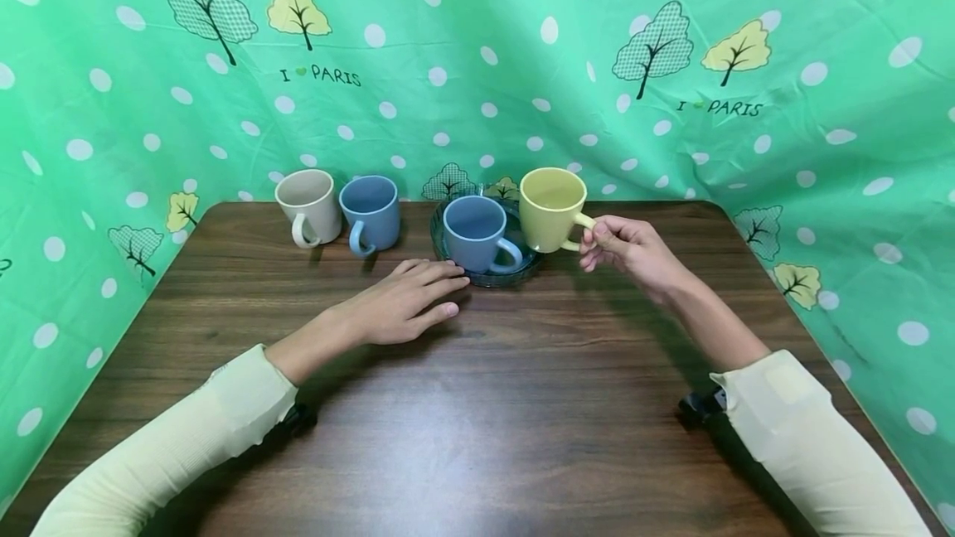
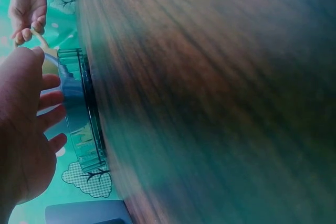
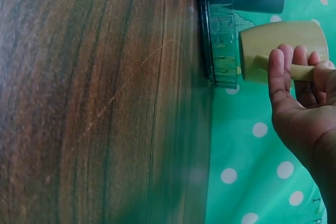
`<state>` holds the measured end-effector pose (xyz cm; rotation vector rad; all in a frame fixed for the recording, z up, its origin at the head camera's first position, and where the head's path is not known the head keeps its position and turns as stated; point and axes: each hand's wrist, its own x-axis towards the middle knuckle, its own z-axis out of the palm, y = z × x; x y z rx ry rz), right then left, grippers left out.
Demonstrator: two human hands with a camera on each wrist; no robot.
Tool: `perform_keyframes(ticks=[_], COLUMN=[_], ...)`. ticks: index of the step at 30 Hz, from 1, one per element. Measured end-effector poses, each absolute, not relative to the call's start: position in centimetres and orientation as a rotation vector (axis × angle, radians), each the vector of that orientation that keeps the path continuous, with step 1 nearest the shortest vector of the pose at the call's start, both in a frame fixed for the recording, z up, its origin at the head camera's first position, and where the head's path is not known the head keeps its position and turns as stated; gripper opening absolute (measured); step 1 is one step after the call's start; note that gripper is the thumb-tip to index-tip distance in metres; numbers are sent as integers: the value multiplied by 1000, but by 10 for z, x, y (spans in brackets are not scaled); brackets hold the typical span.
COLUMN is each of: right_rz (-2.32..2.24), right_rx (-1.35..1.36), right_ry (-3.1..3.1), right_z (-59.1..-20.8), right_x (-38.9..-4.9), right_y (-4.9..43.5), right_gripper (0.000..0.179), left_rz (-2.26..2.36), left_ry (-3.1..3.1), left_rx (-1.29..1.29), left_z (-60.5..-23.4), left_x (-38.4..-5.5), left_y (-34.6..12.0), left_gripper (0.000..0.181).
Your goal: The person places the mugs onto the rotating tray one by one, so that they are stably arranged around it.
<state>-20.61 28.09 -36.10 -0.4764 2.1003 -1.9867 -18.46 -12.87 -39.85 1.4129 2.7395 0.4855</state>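
My right hand [image 1: 634,251] pinches the handle of a yellow mug [image 1: 548,214], thumb on top. The mug is upright, raised at the right side of a clear glass dish [image 1: 515,276]; the right wrist view shows the yellow mug [image 3: 283,45] off the tabletop, level with the dish's rim. Inside the dish stands a blue mug [image 1: 473,234], its handle turned to the front right. My left hand [image 1: 403,301] has its fingers extended, fingertips right at the dish's front left edge. In the left wrist view, the left hand [image 2: 26,124] spreads its fingers before the dish [image 2: 86,108].
Left of the dish, a second blue mug [image 1: 370,214] and a white mug [image 1: 309,205] stand side by side near the back edge of the brown wooden table [image 1: 462,437]. Behind the table hangs a green dotted cloth [image 1: 462,48] printed with trees.
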Motion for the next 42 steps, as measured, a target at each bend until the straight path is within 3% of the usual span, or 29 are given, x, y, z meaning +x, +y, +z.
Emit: perform_keyframes(ticks=[42], right_rz=[-1993], right_rx=[-461], right_ry=[2019], right_z=[-364], right_x=[-221], right_y=[271], right_gripper=[30], left_rz=[509], left_ry=[2770], left_rx=[1391], left_z=[-399], left_x=[-186], left_y=[-133], left_gripper=[53])
